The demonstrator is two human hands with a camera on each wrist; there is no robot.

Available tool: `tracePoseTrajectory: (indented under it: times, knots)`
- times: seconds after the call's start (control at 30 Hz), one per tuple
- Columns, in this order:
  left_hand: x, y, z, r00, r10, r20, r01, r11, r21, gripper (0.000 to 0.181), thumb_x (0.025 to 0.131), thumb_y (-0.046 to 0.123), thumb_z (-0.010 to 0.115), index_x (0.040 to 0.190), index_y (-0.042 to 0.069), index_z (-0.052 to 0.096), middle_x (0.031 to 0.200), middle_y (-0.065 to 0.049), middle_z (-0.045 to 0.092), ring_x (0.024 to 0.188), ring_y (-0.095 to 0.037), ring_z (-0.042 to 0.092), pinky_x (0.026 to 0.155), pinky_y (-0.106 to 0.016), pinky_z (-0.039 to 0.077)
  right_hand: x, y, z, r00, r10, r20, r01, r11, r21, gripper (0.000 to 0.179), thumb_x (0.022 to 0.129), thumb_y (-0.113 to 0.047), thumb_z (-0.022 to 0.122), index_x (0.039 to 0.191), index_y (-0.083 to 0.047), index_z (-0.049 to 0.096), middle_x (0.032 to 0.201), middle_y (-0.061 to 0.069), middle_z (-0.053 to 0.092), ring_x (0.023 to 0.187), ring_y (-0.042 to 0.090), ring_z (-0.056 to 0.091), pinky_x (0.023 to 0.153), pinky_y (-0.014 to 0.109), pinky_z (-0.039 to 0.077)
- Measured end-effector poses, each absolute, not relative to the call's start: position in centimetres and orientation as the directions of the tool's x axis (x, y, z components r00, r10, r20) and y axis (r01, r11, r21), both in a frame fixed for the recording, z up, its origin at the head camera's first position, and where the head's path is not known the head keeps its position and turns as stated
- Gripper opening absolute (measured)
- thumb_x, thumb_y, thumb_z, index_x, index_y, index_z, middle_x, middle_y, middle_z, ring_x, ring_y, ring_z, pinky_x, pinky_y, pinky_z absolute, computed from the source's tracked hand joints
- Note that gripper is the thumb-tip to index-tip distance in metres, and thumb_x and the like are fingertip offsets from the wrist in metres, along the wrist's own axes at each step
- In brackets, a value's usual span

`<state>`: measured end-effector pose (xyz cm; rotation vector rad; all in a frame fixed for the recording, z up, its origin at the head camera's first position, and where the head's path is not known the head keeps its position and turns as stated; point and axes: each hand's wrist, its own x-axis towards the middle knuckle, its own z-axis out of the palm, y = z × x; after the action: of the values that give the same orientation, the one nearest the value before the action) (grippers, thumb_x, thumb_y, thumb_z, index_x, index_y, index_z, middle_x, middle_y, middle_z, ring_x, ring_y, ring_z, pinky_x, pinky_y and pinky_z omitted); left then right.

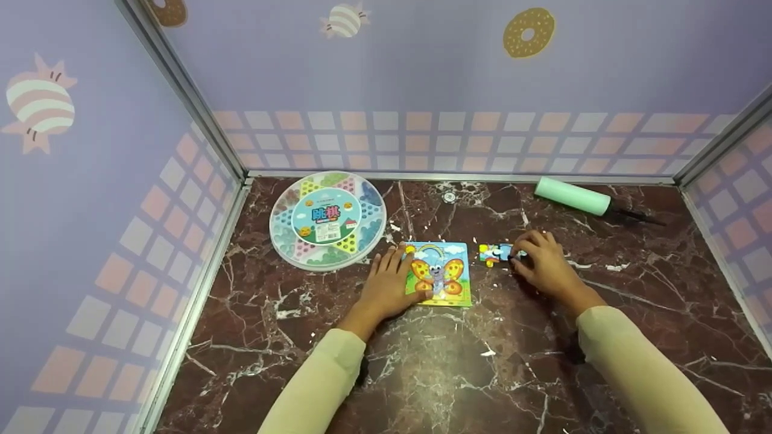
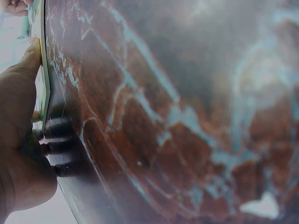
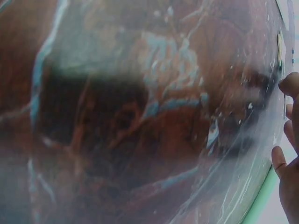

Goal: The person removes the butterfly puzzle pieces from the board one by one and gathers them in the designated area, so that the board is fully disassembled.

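Head view: we take the butterfly board (image 1: 439,274) on the desk (image 1: 446,374) as landmark. The left hand (image 1: 389,283) rests over its left edge, fingers extended, thumb apart from the others and on the picture. Just right of the board lie small puzzle pieces (image 1: 496,253); the right hand (image 1: 546,262) curls in at their far right end, thumb and forefinger pinching there. Left of the board and a little beyond it: a round game box (image 1: 327,220). Beyond and right: a mint-green cylinder (image 1: 572,196).

Left wrist view: we see the board edge-on, its thickness hidden from above, thumb touching it and fingertips mirrored in the glossy desk.

Right wrist view: the cylinder shows partly, below the right hand. Fingertips stand at the frame's edge; from here we cannot tell what they grip.
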<state>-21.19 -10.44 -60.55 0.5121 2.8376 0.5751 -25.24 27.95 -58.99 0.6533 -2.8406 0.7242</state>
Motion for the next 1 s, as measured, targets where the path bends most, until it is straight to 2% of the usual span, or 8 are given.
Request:
tracePoseTrajectory:
  times: [0.27, 0.7, 1.0]
  knots:
    - [-21.3, -10.5, -60.8, -0.924, 0.362, -0.12, 0.285, 0.865, 0.412, 0.11, 0.098, 0.083, 0.057, 0.178, 0.014, 0.025, 0.187, -0.013, 0.013, 0.175, -0.037, 0.011, 0.142, -0.06, 0.007, -25.3, 28.4, -59.2, -0.881, -0.399, 0.255, -0.472, 0.786, -0.401, 0.02, 0.096, -0.007, 0.082, 0.116, -0.01, 0.081, 0.128, 0.021, 0.067, 0.112, 0.045, 0.055, 0.086, 0.062, 0.045]
    - [-21.0, -10.3, -60.1, -0.922, 0.361, -0.139, 0.279, 0.871, 0.405, 0.107, 0.1, 0.079, 0.059, 0.178, 0.013, 0.024, 0.187, -0.014, 0.014, 0.175, -0.038, 0.01, 0.143, -0.059, 0.007, -25.1, 28.7, -59.1, -0.884, -0.407, 0.229, -0.466, 0.794, -0.39, 0.022, 0.098, -0.006, 0.08, 0.119, -0.013, 0.082, 0.132, 0.021, 0.065, 0.114, 0.043, 0.055, 0.086, 0.06, 0.045]
    - [-20.8, -10.3, -59.8, -0.921, 0.371, -0.117, 0.301, 0.871, 0.389, 0.104, 0.103, 0.075, 0.058, 0.177, 0.01, 0.026, 0.187, -0.015, 0.014, 0.174, -0.039, 0.012, 0.142, -0.061, 0.009, -25.2, 28.4, -59.1, -0.891, -0.406, 0.202, -0.454, 0.8, -0.392, 0.023, 0.099, -0.006, 0.079, 0.122, -0.013, 0.081, 0.134, 0.023, 0.066, 0.114, 0.046, 0.054, 0.087, 0.065, 0.046]
